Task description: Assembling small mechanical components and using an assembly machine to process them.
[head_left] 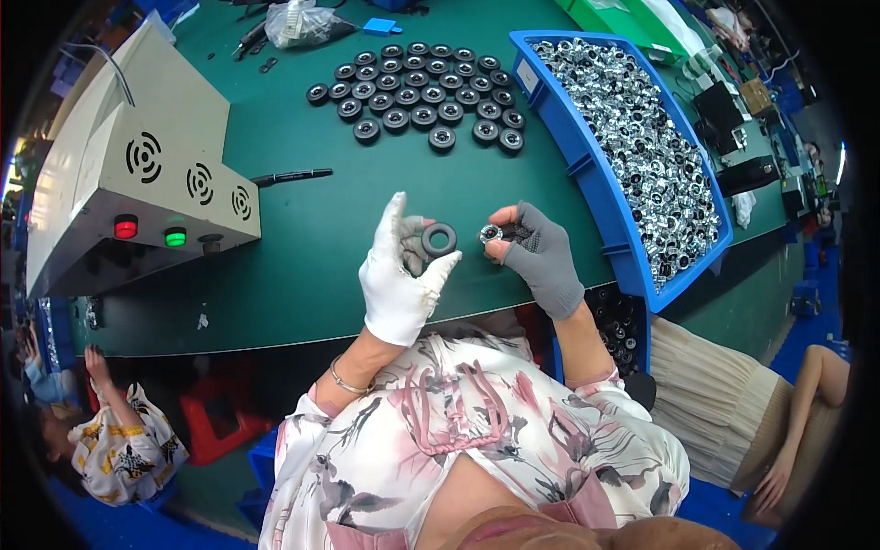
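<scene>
My left hand point(401, 272), in a white glove, holds a black rubber ring point(439, 240) upright between thumb and fingers above the green table point(312, 257). My right hand point(539, 257), in a grey glove, pinches a small shiny metal hub point(490, 234) just right of the ring; the two parts are a short gap apart. Behind them several finished black wheels point(417, 87) lie in rows on the table.
A long blue bin point(596, 183) full of shiny metal hubs runs along the right. A beige machine point(137, 174) with a red and a green lamp stands at left. A black marker point(291, 176) and a plastic bag point(307, 23) lie farther back. Other people sit at lower left and right.
</scene>
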`<control>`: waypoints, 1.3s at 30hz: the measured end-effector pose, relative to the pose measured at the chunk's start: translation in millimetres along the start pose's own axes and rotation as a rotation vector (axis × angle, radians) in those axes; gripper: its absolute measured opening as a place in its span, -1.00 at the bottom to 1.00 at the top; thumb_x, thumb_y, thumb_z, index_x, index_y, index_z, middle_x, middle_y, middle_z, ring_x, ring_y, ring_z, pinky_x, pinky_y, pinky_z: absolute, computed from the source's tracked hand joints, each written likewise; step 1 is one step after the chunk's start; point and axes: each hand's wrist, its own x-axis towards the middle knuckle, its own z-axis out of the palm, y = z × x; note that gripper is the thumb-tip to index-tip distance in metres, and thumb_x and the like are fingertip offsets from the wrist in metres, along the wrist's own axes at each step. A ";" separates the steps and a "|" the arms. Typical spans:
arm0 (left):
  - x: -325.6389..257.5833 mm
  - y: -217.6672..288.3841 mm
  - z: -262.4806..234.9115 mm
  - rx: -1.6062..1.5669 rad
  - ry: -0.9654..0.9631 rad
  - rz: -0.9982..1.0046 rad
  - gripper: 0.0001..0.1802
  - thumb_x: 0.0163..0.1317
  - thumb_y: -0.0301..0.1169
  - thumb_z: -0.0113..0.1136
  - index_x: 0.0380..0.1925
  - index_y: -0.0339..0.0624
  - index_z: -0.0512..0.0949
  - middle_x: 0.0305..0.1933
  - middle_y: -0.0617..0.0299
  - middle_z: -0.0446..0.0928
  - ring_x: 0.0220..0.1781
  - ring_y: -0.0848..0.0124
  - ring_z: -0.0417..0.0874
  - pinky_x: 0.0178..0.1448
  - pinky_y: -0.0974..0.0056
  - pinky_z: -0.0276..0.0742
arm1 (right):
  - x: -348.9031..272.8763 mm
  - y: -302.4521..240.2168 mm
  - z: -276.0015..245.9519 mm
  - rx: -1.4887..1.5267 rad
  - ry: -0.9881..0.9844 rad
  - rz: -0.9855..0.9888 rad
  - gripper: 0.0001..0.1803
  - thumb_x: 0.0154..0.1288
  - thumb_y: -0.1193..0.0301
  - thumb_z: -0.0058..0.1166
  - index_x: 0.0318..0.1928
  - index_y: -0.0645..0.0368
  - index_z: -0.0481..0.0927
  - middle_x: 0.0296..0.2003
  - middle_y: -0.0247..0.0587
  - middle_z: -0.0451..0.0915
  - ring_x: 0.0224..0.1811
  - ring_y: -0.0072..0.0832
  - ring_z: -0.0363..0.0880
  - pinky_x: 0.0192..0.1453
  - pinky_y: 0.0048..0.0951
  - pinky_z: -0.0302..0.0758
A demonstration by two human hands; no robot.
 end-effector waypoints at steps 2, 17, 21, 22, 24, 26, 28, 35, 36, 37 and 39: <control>-0.5 -0.2 -0.7 -0.041 0.006 -0.024 0.01 0.02 -0.68 0.48 0.47 -0.28 0.13 0.01 0.13 0.55 -0.24 0.60 0.58 -0.22 0.54 0.51 | 0.2 0.4 0.8 -0.020 0.019 0.004 -0.71 0.19 0.51 0.28 -0.08 0.28 0.57 -0.24 -0.33 0.63 -0.20 -0.66 0.56 -0.07 -0.61 0.50; -4.3 -7.9 -1.6 -0.172 0.011 -0.004 0.02 0.02 -0.75 0.43 0.48 -0.27 0.11 0.10 0.07 0.50 -0.09 0.53 0.60 -0.13 0.50 0.56 | 1.2 5.1 2.7 -0.048 0.000 -0.021 -0.72 0.16 0.54 0.32 -0.10 0.27 0.59 -0.22 -0.32 0.64 -0.18 -0.64 0.58 -0.05 -0.59 0.52; -3.1 -7.9 -3.4 -0.356 -0.035 -0.131 -0.03 0.07 -0.79 0.37 0.47 -0.29 0.11 0.14 0.03 0.46 0.02 0.44 0.61 -0.03 0.44 0.61 | 1.0 7.2 3.8 -0.053 -0.004 -0.048 -0.71 0.16 0.56 0.32 -0.08 0.28 0.61 -0.21 -0.32 0.64 -0.17 -0.64 0.58 -0.04 -0.59 0.53; -2.9 -8.0 -3.8 -0.356 -0.027 -0.123 -0.03 0.07 -0.79 0.37 0.47 -0.29 0.11 0.14 0.03 0.46 0.02 0.44 0.61 -0.03 0.44 0.61 | 0.7 7.8 4.3 -0.049 -0.003 -0.044 -0.70 0.16 0.58 0.31 -0.07 0.28 0.62 -0.20 -0.32 0.64 -0.16 -0.64 0.59 -0.03 -0.59 0.53; -1.5 -8.5 -4.6 -0.482 -0.046 -0.182 -0.08 0.11 -0.80 0.32 0.47 -0.32 0.12 0.18 0.01 0.43 0.09 0.39 0.59 0.10 0.37 0.61 | 1.1 8.6 5.1 -0.044 -0.002 -0.044 -0.70 0.16 0.59 0.31 -0.06 0.28 0.62 -0.20 -0.31 0.64 -0.15 -0.64 0.59 -0.02 -0.59 0.53; -0.9 -9.1 -5.5 -0.493 -0.040 -0.161 -0.10 0.13 -0.80 0.30 0.46 -0.33 0.12 0.20 0.00 0.42 0.12 0.38 0.58 0.14 0.35 0.60 | 0.9 9.0 5.8 -0.047 0.007 -0.031 -0.71 0.17 0.61 0.29 -0.06 0.29 0.62 -0.18 -0.31 0.64 -0.14 -0.63 0.59 -0.01 -0.59 0.53; -1.4 -9.4 -6.3 -0.500 -0.042 -0.157 -0.12 0.14 -0.80 0.28 0.46 -0.35 0.13 0.22 -0.01 0.41 0.14 0.36 0.56 0.19 0.32 0.59 | 0.5 9.1 6.2 -0.043 -0.010 -0.054 -0.70 0.18 0.61 0.29 -0.06 0.29 0.62 -0.18 -0.31 0.64 -0.14 -0.63 0.59 -0.01 -0.59 0.53; -5.0 -7.4 -8.9 -0.476 -0.008 -0.086 -0.13 0.17 -0.78 0.28 0.47 -0.28 0.14 0.28 0.01 0.40 0.21 0.35 0.54 0.23 0.30 0.57 | 0.2 7.6 7.6 -0.035 -0.006 -0.031 -0.71 0.18 0.60 0.29 -0.05 0.30 0.62 -0.18 -0.30 0.63 -0.13 -0.63 0.59 -0.01 -0.59 0.53; -4.6 -7.0 -8.9 -0.483 -0.004 -0.110 -0.13 0.17 -0.77 0.28 0.47 -0.27 0.15 0.28 0.02 0.40 0.22 0.35 0.53 0.25 0.29 0.56 | 0.6 7.3 7.7 -0.026 -0.020 -0.047 -0.71 0.18 0.60 0.29 -0.05 0.30 0.62 -0.18 -0.30 0.63 -0.13 -0.63 0.59 -0.01 -0.59 0.53; -4.8 -6.6 -9.0 -0.481 0.002 -0.086 -0.13 0.17 -0.77 0.28 0.47 -0.27 0.15 0.28 0.02 0.40 0.22 0.35 0.53 0.25 0.29 0.56 | 0.2 7.2 7.9 -0.014 -0.021 -0.049 -0.71 0.18 0.60 0.29 -0.05 0.30 0.61 -0.17 -0.30 0.63 -0.13 -0.63 0.59 -0.01 -0.59 0.53; -4.6 -6.2 -8.8 -0.482 -0.003 -0.113 -0.14 0.18 -0.77 0.28 0.47 -0.28 0.15 0.27 0.02 0.40 0.24 0.34 0.52 0.26 0.29 0.56 | 0.1 7.2 7.9 -0.003 -0.023 -0.053 -0.71 0.19 0.60 0.29 -0.05 0.30 0.61 -0.17 -0.30 0.63 -0.13 -0.63 0.59 0.00 -0.59 0.53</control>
